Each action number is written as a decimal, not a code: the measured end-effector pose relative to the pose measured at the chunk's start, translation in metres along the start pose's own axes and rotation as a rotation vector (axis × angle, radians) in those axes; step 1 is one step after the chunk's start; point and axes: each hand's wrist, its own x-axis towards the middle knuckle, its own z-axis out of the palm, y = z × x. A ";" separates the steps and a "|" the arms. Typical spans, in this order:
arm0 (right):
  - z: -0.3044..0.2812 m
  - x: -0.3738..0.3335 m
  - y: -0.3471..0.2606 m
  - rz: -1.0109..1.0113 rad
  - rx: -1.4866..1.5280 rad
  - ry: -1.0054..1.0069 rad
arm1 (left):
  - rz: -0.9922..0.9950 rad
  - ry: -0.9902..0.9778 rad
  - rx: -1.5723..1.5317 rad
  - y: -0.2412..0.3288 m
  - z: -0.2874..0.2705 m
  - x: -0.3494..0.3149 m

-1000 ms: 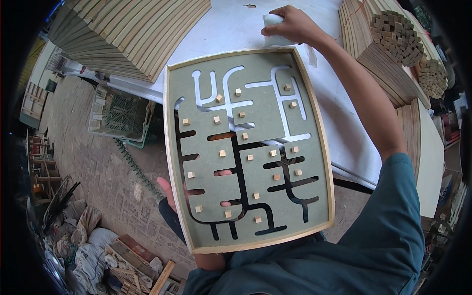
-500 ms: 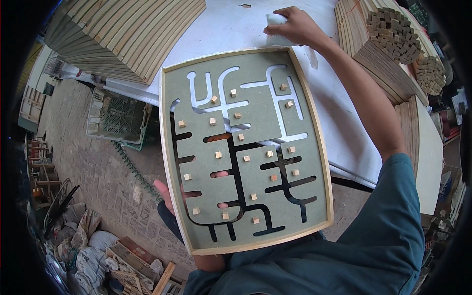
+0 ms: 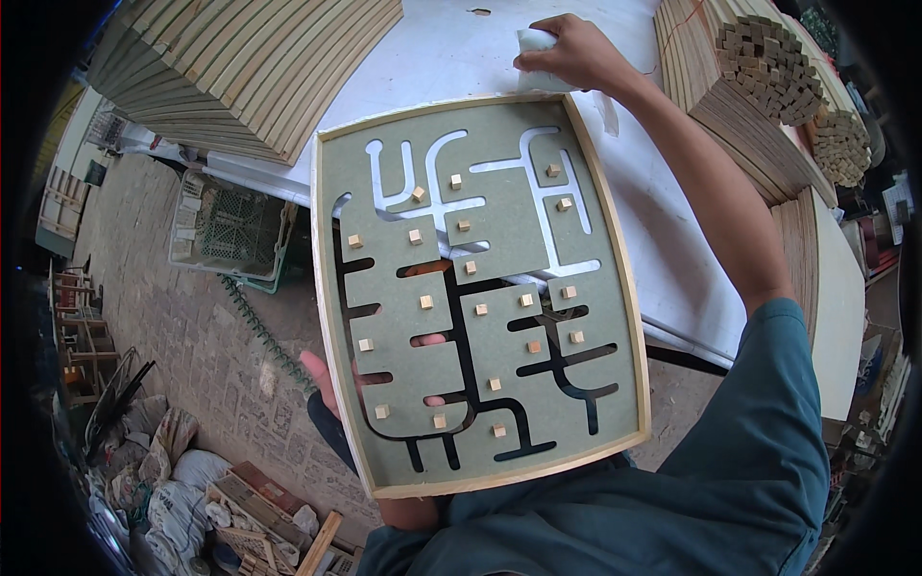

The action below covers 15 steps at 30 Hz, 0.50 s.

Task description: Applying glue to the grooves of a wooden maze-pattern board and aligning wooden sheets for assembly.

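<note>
Grey-green, slotted rectangular board [image 3: 514,240] in pale-wood frame [image 3: 326,259] lies over spread left hand [image 3: 323,376], long axis near-to-far, partly above white bench [image 3: 432,67]. Right hand [image 3: 576,54], just beyond far edge, pinches white object [image 3: 536,41], kind unclear.

Presents as a woodworking workshop. Holds a tall stack of wooden frames [image 3: 245,82] at the left of a white-topped worktable [image 3: 447,53], bundled square wooden sticks [image 3: 768,75] at its right, and a slotted, wood-rimmed board [image 3: 509,245] at the near edge. Has paved flooring [image 3: 226,374], a plastic crate [image 3: 230,230], bulky sacks [image 3: 178,523] and a heap of wood pieces [image 3: 257,523].
</note>
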 end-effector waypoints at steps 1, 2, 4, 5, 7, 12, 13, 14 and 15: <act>0.000 0.000 0.000 0.001 0.005 0.002 | 0.000 0.000 0.000 0.000 -0.001 0.000; -0.001 0.000 0.001 0.000 0.004 0.003 | -0.006 -0.010 -0.005 0.001 -0.001 0.000; -0.002 0.001 0.002 -0.026 -0.023 -0.005 | -0.013 -0.021 -0.011 0.003 -0.004 0.000; -0.003 0.000 0.001 -0.026 -0.023 -0.005 | -0.034 -0.050 0.006 0.003 -0.005 0.000; -0.005 -0.002 -0.001 0.007 -0.003 -0.021 | -0.056 -0.079 0.021 0.004 -0.006 0.000; -0.006 -0.002 0.005 -0.009 0.006 -0.018 | -0.083 -0.101 0.032 0.007 -0.008 0.001; -0.005 -0.003 0.006 0.002 0.009 -0.003 | -0.085 -0.101 0.031 0.007 -0.009 0.001; -0.005 -0.003 0.007 0.003 0.008 -0.002 | -0.085 -0.105 0.029 0.007 -0.009 0.001; -0.006 -0.002 0.008 -0.002 -0.001 -0.007 | -0.086 -0.109 0.026 0.007 -0.009 0.001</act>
